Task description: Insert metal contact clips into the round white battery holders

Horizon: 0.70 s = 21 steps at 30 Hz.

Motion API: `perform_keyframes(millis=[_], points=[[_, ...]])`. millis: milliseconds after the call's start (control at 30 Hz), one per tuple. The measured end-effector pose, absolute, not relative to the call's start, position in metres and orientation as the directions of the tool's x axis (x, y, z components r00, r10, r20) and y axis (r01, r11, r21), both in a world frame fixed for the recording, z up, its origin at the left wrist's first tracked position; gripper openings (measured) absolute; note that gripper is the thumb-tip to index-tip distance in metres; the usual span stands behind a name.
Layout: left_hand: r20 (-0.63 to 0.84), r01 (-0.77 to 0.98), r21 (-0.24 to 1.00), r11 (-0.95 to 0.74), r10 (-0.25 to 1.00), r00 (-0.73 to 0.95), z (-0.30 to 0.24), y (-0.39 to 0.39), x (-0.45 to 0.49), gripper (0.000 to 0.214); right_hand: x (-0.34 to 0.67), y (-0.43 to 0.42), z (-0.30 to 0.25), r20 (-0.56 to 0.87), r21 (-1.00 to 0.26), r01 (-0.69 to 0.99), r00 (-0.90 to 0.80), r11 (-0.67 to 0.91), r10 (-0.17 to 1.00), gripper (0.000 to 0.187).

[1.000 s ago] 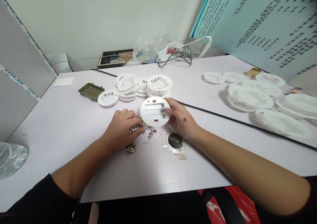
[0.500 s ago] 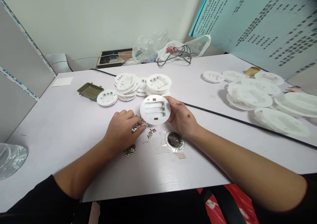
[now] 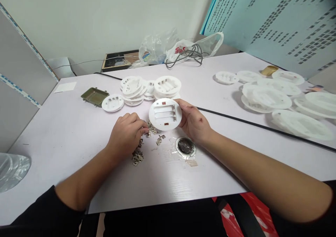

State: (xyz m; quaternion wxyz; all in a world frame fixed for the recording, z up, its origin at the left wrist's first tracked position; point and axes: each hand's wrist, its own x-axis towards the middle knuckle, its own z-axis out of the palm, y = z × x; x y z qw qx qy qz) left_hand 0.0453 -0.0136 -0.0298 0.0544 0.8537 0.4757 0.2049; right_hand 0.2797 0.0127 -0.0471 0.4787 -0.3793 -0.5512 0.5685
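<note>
Right hand (image 3: 194, 121) grasps a round white plastic battery holder (image 3: 165, 114) by its rim, fingers behind, thumb at the front edge; its three cell slots face up toward the view, their long axis running nearly level across it; left hand (image 3: 126, 134) curled, fingertips among loose metal battery contacts (image 3: 159, 139), any pinch hidden; just beside them, a round dark lens (image 3: 185, 146) on clear film; farther, stacked white holders (image 3: 132, 86); an olive-green tray (image 3: 94, 96); a black cable (image 3: 236, 120).
</note>
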Motion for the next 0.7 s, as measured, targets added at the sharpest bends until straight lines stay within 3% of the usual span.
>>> perform_keyframes(millis=[133, 400, 600, 700], points=[[0.356, 0.737, 0.344, -0.581, 0.807, 0.471, -0.028, -0.011, 0.042, 0.017, 0.278, 0.012, -0.044, 0.088, -0.989, -0.142, -0.258, 0.052, 0.962, 0.049], [0.240, 0.767, 0.384, -0.514, 0.858, 0.454, -0.022, -0.011, 0.045, 0.020, 0.277, 0.013, -0.044, 0.069, -0.981, -0.192, -0.268, 0.017, 0.961, 0.042], [0.202, 0.654, 0.640, -0.403, 0.910, 0.363, -0.018, -0.014, 0.048, 0.016, 0.279, 0.012, -0.047, 0.080, -0.983, -0.183, -0.271, 0.031, 0.959, 0.034], [0.177, 0.605, 0.715, -0.350, 0.928, 0.328, -0.017, -0.015, 0.047, 0.017, 0.280, 0.011, -0.045, 0.135, -0.990, -0.067, -0.246, 0.122, 0.960, 0.025]])
